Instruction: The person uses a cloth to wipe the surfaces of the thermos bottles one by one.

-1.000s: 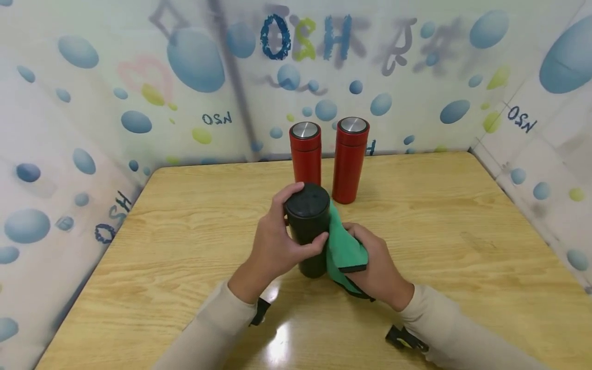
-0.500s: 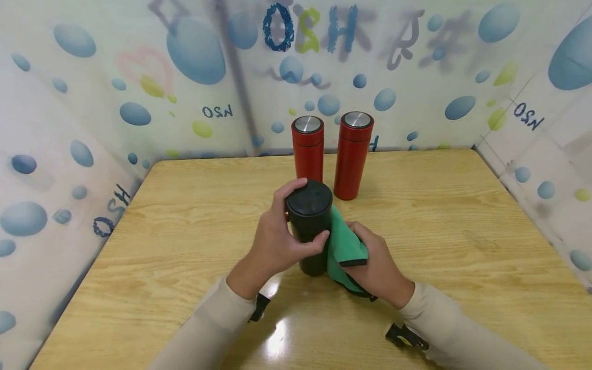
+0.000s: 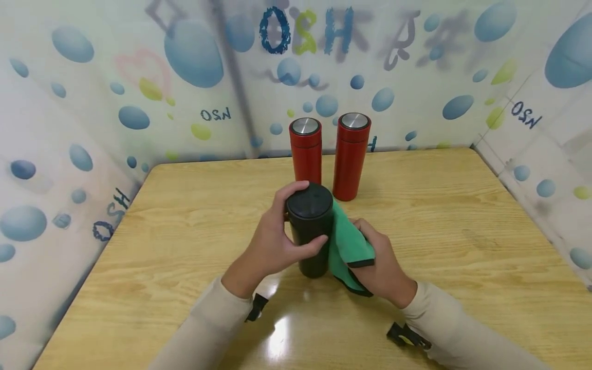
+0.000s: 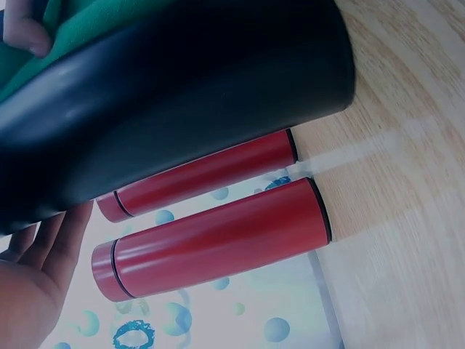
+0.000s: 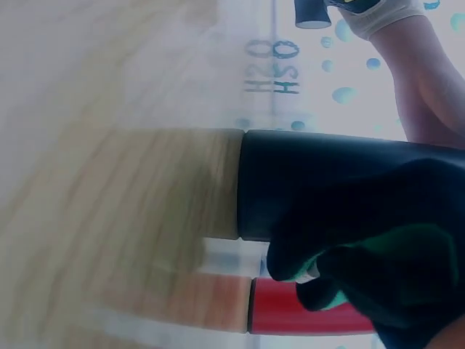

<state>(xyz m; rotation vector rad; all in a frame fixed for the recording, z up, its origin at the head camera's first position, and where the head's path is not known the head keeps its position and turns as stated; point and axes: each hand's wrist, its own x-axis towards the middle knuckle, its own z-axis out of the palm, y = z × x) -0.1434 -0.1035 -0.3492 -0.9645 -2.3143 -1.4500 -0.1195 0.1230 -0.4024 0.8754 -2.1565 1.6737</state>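
Note:
A black thermos flask stands upright near the middle of the table in the head view. My left hand grips it around the upper part, with the thumb in front and the index finger at the lid's edge. My right hand holds a green cloth with black edging against the flask's right side. The flask's black body fills the top of the left wrist view, with green cloth behind it. From the right wrist, the cloth overlaps the flask's side.
Two red thermos flasks stand upright behind the black one: the left red flask is partly hidden by it, the right red flask stands beside. The wooden table ends at a wall printed with blue and green dots.
My right hand and the cloth have shifted slightly to the right, and the cloth's folded corner has moved with them. My left hand keeps its grip on the black flask. The head view shifts slightly.

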